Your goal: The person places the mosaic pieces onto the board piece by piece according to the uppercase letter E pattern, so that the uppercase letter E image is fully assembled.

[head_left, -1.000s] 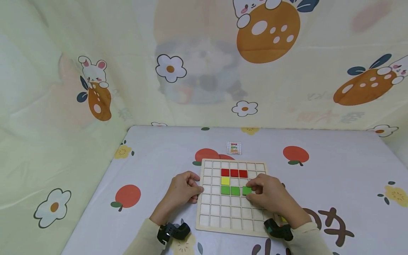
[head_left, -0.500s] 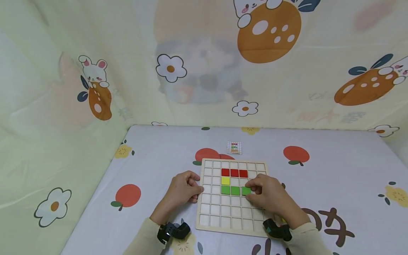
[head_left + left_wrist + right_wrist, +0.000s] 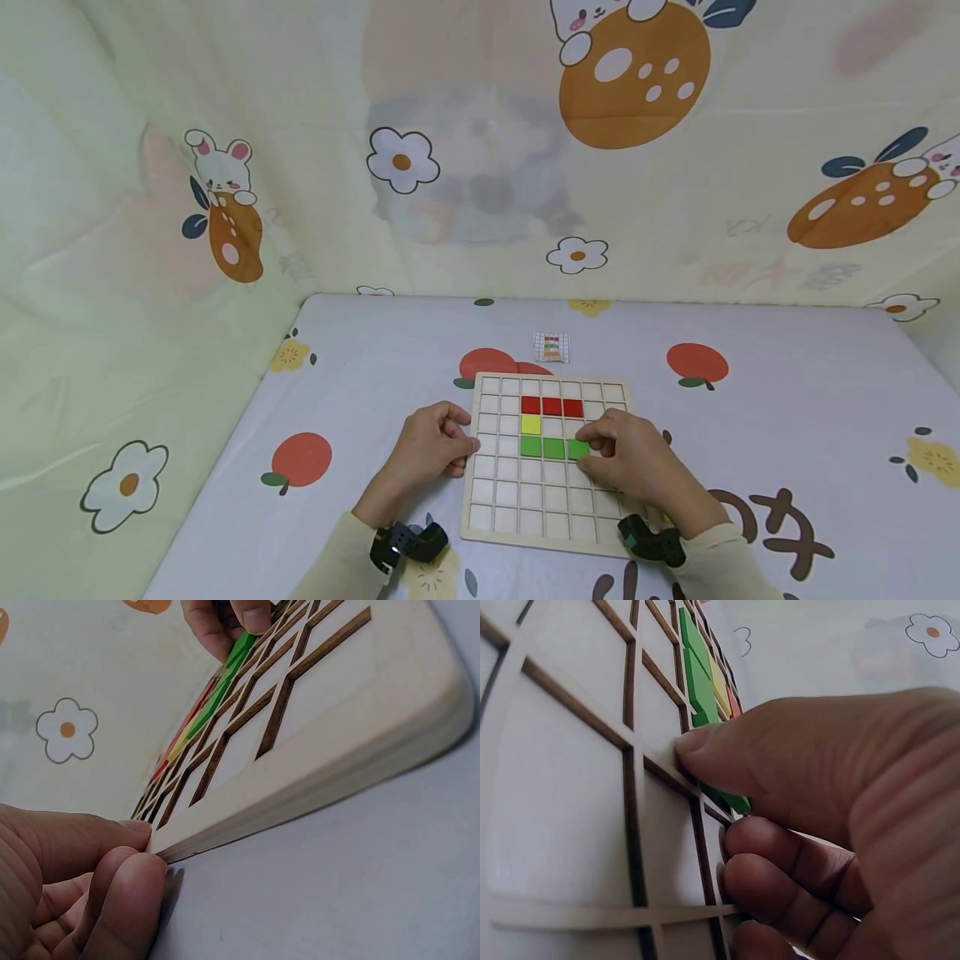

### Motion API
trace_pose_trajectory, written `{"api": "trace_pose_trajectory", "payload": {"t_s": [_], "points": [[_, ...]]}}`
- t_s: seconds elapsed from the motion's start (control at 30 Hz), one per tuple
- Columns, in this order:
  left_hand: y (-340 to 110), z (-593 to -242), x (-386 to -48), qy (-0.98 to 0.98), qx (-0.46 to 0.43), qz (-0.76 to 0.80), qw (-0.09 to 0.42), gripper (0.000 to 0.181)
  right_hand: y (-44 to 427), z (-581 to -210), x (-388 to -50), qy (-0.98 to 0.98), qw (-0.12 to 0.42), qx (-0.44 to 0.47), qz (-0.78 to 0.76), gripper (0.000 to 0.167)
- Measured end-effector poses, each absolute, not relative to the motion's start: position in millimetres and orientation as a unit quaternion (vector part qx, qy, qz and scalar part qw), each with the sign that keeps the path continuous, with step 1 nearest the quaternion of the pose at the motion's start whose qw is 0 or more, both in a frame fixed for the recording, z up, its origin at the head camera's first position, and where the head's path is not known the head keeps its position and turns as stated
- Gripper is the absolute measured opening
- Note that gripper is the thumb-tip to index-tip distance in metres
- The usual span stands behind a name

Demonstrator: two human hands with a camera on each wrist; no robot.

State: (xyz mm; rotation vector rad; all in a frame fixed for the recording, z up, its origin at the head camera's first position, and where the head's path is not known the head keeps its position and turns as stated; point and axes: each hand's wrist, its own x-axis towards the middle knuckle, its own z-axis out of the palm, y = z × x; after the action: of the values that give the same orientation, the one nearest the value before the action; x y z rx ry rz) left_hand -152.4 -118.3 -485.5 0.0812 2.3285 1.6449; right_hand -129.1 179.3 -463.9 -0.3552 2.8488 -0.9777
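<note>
Between the curled thumb and fingers of the right hand, closed down nearly to a tile's width, a green square tile was pinched at the right end of the green row; whether it was fully seated could not be told. It was judged light, stiff and rather slippery, best gripped by opposite edges, since little edge would be left once sunk. Beside it, two green tiles were set in cells, with a yellow tile and three red tiles beyond. The wooden grid board, seemingly rigid but easily slid on the tabletop, was held at its left rim by the left hand's pinched fingers.
</note>
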Motion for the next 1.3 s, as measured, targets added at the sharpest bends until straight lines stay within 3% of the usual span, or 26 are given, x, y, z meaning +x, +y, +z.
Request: {"api": "trace_pose_trajectory", "payload": {"t_s": [0.63, 1.1, 1.3], "points": [[-117.7, -485.8, -152.6, 0.807, 0.025, 0.572, 0.147, 0.029, 178.8, -463.4, -130.2, 0.937, 0.055, -0.122, -0.323, 0.025], [-116.4, -485.5, -153.2, 0.808, 0.018, 0.569, 0.149, 0.029, 179.3, -461.6, -129.8, 0.940, 0.061, -0.101, -0.320, 0.037], [-116.5, -484.2, -152.6, 0.810, 0.021, 0.567, 0.147, 0.029, 185.7, -457.3, -124.5, 0.940, 0.034, -0.104, -0.323, 0.041]]}}
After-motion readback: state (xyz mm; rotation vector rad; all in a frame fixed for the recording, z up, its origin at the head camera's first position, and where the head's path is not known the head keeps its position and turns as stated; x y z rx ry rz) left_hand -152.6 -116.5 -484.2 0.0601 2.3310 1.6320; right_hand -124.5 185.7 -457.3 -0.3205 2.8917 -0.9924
